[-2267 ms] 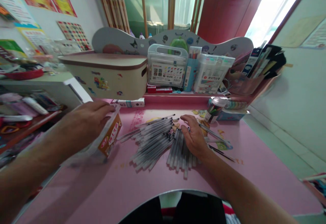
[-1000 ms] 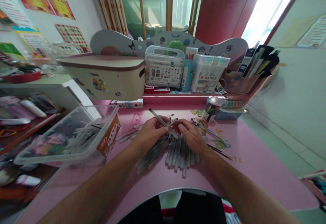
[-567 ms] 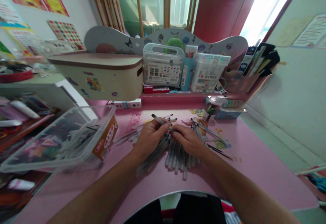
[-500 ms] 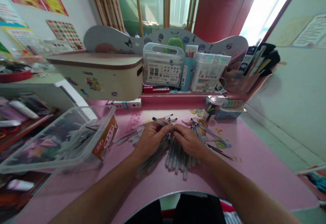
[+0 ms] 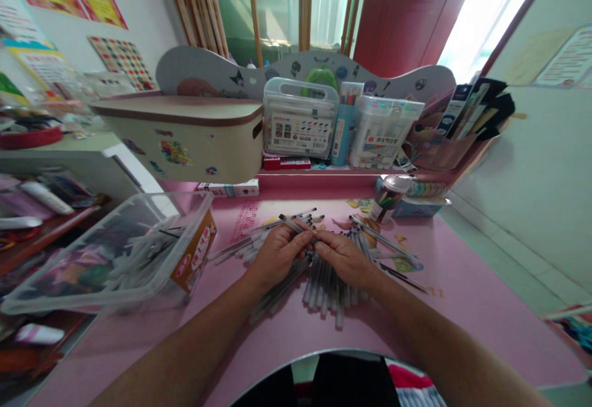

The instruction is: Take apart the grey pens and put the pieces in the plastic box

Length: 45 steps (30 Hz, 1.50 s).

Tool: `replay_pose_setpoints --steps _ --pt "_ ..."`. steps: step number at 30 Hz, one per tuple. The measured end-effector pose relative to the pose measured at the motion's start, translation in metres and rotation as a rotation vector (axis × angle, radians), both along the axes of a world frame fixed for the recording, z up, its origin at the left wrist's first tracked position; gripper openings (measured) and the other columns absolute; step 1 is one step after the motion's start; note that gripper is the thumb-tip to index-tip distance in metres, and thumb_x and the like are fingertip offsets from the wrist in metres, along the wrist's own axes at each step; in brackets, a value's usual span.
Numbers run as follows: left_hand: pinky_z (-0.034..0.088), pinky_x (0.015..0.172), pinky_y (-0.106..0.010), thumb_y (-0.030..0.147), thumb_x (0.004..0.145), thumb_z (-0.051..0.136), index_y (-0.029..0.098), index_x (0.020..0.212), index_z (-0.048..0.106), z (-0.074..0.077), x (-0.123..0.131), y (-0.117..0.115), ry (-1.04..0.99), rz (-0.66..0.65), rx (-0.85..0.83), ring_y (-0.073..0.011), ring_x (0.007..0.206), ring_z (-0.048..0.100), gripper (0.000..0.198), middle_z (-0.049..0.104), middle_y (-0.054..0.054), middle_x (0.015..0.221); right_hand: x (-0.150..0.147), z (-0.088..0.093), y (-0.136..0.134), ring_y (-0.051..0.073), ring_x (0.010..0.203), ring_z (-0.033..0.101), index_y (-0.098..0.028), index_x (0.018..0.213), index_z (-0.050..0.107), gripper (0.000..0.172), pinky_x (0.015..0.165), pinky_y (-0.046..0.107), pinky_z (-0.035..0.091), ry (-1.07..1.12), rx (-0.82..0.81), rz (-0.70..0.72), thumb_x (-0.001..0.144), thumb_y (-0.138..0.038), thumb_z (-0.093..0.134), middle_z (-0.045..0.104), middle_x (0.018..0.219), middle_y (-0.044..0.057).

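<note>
My left hand (image 5: pixel 276 253) is closed around a slim grey pen refill (image 5: pixel 291 224), whose black end points up and left. Fingertips of my right hand (image 5: pixel 345 259) meet the left ones at the refill's other end, pinched together. Beneath both hands, a fanned pile of translucent pen refills (image 5: pixel 326 296) lies on the pink desk (image 5: pixel 393 339). More refills (image 5: pixel 238 248) are scattered left of my hands. To the right lie further loose refills (image 5: pixel 388 243) and a dark, thin refill (image 5: pixel 402 276).
At left stands a clear plastic box (image 5: pixel 115 299) holding pale tubes. Behind are a lidded cream bin (image 5: pixel 194 148), a marker case (image 5: pixel 300 129), another marker box (image 5: pixel 383 132) and a pen holder (image 5: pixel 441 148). A clear jar (image 5: pixel 391 197) stands back right.
The whole view has shifted slightly as the head turned. Both hands stay together at the refill, with barely any movement.
</note>
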<state>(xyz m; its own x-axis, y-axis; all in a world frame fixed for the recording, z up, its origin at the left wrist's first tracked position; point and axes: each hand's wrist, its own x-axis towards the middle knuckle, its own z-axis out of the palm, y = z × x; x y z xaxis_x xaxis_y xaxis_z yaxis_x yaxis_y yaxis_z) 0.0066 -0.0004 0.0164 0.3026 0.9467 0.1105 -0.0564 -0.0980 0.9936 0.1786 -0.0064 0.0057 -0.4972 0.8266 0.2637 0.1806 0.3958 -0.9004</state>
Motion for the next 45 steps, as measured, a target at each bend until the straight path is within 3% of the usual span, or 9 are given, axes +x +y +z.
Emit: replay_pose_setpoints --steps 8,16,21,25,29,34,39,42,45 --pt "0.036 0.053 -0.022 0.031 0.084 0.062 0.016 0.084 0.063 0.000 -0.001 0.000 -0.010 -0.011 0.002 -0.0091 0.052 0.045 0.015 0.053 0.003 0.060 -0.001 -0.001 0.001 0.016 0.080 0.055 -0.018 0.095 0.070 0.028 0.072 0.027 0.044 0.107 -0.139 0.021 0.095 -0.036 0.049 0.062 0.081 0.001" --pt "0.036 0.052 -0.022 0.031 0.083 0.063 0.016 0.084 0.064 0.002 0.000 0.000 -0.016 -0.017 -0.001 -0.0087 0.052 0.046 0.015 0.056 0.003 0.061 0.000 0.001 0.000 0.011 0.052 0.038 -0.019 0.088 0.064 0.028 0.053 0.023 0.034 0.093 -0.251 0.011 0.095 -0.040 0.047 0.041 0.057 -0.005" --pt "0.038 0.051 -0.022 0.032 0.081 0.065 0.016 0.080 0.063 0.003 0.003 -0.002 0.016 0.105 -0.007 -0.0081 0.050 0.047 0.016 0.057 0.003 0.062 -0.004 -0.001 0.000 0.016 0.077 0.052 -0.019 0.086 0.058 0.013 0.073 0.029 0.042 -0.067 0.050 -0.131 0.092 -0.024 0.047 0.058 0.081 0.001" --pt "0.039 0.049 -0.021 0.034 0.080 0.066 0.015 0.076 0.062 0.003 0.006 -0.003 0.020 0.182 -0.025 -0.0082 0.048 0.049 0.019 0.059 0.002 0.062 -0.011 -0.008 -0.004 0.019 0.082 0.054 -0.020 0.085 0.055 0.015 0.075 0.032 0.040 -0.257 0.235 -0.290 0.093 -0.019 0.043 0.060 0.087 0.005" --pt "0.039 0.050 -0.021 0.034 0.080 0.065 0.016 0.075 0.062 0.005 0.006 -0.005 0.021 0.191 -0.033 -0.0082 0.048 0.049 0.019 0.060 0.001 0.062 -0.013 -0.011 -0.009 0.019 0.078 0.057 -0.021 0.091 0.058 0.019 0.072 0.030 0.040 -0.281 0.183 -0.300 0.096 -0.023 0.040 0.063 0.085 0.004" --pt "0.039 0.051 -0.022 0.036 0.079 0.067 0.017 0.080 0.061 0.007 0.002 -0.006 -0.017 0.128 -0.031 -0.0086 0.050 0.048 0.020 0.058 0.002 0.063 -0.008 -0.008 -0.008 0.016 0.079 0.056 -0.021 0.093 0.063 0.022 0.074 0.029 0.042 -0.101 0.108 -0.148 0.097 -0.025 0.041 0.063 0.084 0.001" --pt "0.039 0.054 -0.021 0.039 0.083 0.064 0.018 0.081 0.062 0.006 -0.007 0.002 -0.047 0.106 0.009 -0.0083 0.054 0.046 0.022 0.055 0.003 0.064 -0.001 -0.003 -0.002 0.018 0.082 0.058 -0.022 0.117 0.059 0.029 0.074 0.030 0.044 0.046 -0.018 -0.142 0.090 -0.033 0.055 0.064 0.089 0.002" --pt "0.042 0.057 -0.021 0.046 0.085 0.060 0.018 0.082 0.060 0.004 -0.011 0.008 -0.152 0.077 -0.060 -0.0094 0.062 0.053 0.029 0.060 0.001 0.077 0.003 -0.001 0.003 0.016 0.071 0.054 -0.021 0.101 0.062 0.021 0.063 0.027 0.042 0.148 -0.089 -0.268 0.089 -0.035 0.054 0.059 0.078 0.000" --pt "0.041 0.051 -0.021 0.048 0.081 0.066 0.017 0.088 0.058 0.003 -0.013 0.009 -0.237 -0.074 -0.221 -0.0105 0.059 0.055 0.032 0.061 -0.001 0.074 0.006 -0.002 0.008 0.012 0.053 0.041 -0.020 0.087 0.061 0.017 0.049 0.024 0.032 0.238 -0.209 -0.348 0.087 -0.033 0.049 0.044 0.059 -0.004"
